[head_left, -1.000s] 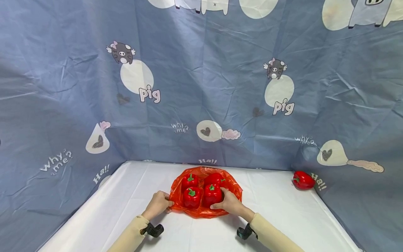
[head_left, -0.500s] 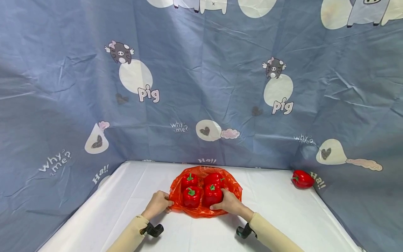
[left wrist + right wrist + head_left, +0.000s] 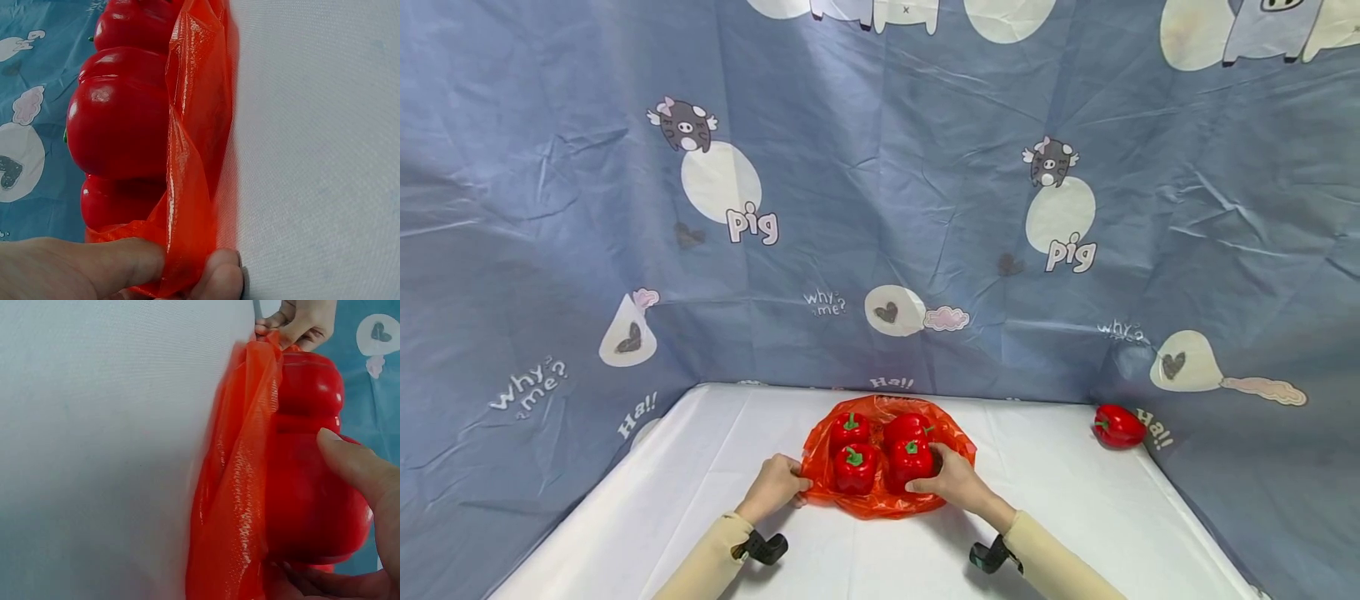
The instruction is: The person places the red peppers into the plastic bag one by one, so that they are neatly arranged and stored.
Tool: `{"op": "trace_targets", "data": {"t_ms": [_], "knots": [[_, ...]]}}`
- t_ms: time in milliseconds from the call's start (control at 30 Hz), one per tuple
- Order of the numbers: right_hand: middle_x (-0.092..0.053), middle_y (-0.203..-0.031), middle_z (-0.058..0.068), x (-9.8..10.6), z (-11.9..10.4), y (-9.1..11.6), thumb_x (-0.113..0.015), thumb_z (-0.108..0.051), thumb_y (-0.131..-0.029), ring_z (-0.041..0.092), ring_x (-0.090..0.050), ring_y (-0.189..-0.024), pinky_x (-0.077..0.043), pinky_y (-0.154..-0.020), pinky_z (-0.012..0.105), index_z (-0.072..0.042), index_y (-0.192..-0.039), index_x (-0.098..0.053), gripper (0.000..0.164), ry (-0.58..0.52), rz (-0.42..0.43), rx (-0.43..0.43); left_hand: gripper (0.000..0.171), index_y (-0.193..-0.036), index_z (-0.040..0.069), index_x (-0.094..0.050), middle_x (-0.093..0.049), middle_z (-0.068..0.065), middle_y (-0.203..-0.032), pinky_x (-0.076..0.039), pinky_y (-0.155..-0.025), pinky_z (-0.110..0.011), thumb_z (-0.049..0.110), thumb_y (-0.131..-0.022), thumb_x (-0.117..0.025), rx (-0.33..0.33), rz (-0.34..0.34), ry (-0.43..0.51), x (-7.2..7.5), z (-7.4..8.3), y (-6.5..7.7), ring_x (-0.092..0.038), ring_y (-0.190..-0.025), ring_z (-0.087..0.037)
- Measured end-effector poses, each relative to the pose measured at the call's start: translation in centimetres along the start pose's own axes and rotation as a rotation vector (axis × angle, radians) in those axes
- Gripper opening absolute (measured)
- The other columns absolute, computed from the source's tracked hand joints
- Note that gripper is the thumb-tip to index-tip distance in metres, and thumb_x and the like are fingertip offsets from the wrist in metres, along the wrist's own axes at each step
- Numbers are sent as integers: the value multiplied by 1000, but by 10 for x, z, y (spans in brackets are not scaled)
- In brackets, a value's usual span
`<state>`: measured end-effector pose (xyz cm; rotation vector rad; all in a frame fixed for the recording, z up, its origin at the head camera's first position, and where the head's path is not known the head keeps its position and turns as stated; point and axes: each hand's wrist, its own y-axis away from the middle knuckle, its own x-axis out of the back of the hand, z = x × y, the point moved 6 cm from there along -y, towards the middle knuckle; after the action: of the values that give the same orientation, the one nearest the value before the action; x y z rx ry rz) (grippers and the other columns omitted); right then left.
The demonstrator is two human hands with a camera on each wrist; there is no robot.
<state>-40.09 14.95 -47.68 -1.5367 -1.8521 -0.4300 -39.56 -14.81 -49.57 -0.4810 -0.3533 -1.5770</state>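
Note:
Several red bell peppers with green stems sit in an opened orange-red plastic bag [image 3: 880,505] on the white table. My left hand [image 3: 777,482] pinches the bag's left edge between thumb and fingers, as the left wrist view also shows. With thumb and fingers on either side, my right hand [image 3: 958,483] grips the front right bell pepper [image 3: 910,468]. Beside it stands the front left bell pepper [image 3: 855,472]. Behind them are the back left bell pepper [image 3: 846,432] and the back right bell pepper [image 3: 904,426], which lies on its side.
Another red bell pepper [image 3: 1118,427] lies at the table's far right corner. A blue patterned cloth [image 3: 880,250] hangs behind and along both sides of the white table [image 3: 1037,467].
My right hand and the front right bell pepper have shifted slightly to the right, widening the gap to the front left one. The left hand stays at the bag's edge.

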Motion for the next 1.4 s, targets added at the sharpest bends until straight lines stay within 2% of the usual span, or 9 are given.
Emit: {"op": "trace_targets", "data": {"t_ms": [133, 267, 433, 667, 900, 1067, 1267, 1400], "knots": [[-61, -124, 17, 5, -1, 0, -85, -34, -71, 29, -61, -110, -52, -97, 47, 6, -132, -48, 81, -71, 26, 20, 3, -80, -8, -69, -65, -11, -59, -58, -49, -30, -6, -79, -68, 7, 0, -8, 0, -1, 1, -61, -45, -13], [-59, -127, 19, 10, -3, 0, -86, -28, -71, 32, -59, -114, -50, -100, 47, 6, -133, -46, 81, -176, 54, 46, 3, -79, -8, -68, -65, -10, -59, -58, -49, -30, -5, -79, -68, 13, -1, -14, -1, -2, 1, -61, -46, -13], [-57, -128, 21, 16, -4, -1, -86, -23, -70, 36, -58, -116, -49, -101, 48, 7, -134, -45, 81, -254, 72, 62, 4, -79, -8, -68, -65, -10, -60, -58, -49, -30, -5, -79, -68, 8, -3, -10, -1, -2, 1, -62, -46, -13], [-54, -135, 20, 30, -6, 1, -84, -20, -74, 39, -51, -126, -40, -110, 50, 3, -138, -43, 79, -368, 66, 48, 3, -79, -8, -68, -66, -10, -61, -58, -49, -30, -5, -79, -68, 1, -3, -15, -1, -2, 0, -62, -46, -12], [-46, -142, 24, 52, -17, 11, -76, -14, -81, 38, -42, -135, -32, -115, 46, -1, -142, -39, 72, -477, -28, 119, 3, -79, -8, -69, -66, -10, -62, -58, -49, -29, -5, -79, -67, -1, -4, -14, -2, -2, 0, -62, -46, -12], [-44, -145, 17, 60, -16, 20, -72, -13, -85, 37, -37, -139, -31, -115, 41, -4, -144, -37, 69, -562, -115, 132, 3, -80, -8, -69, -66, -9, -62, -58, -49, -30, -6, -78, -67, -2, -3, -12, -1, -2, -1, -62, -47, -13], [-42, -148, 15, 68, -12, 34, -62, -9, -91, 33, -34, -141, -33, -115, 33, -6, -147, -32, 63, -626, -219, 130, 4, -80, -8, -69, -65, -9, -61, -58, -49, -29, -5, -79, -67, -6, 0, -7, 0, -1, -1, -62, -46, -13], [-42, -148, 14, 76, -9, 45, -58, -9, -94, 29, -36, -141, -42, -110, 29, -6, -148, -30, 61, -648, -254, 140, 4, -79, -8, -69, -66, -10, -61, -57, -48, -28, -5, -79, -66, -10, -2, -8, 0, -1, -1, -62, -46, -14]]}}
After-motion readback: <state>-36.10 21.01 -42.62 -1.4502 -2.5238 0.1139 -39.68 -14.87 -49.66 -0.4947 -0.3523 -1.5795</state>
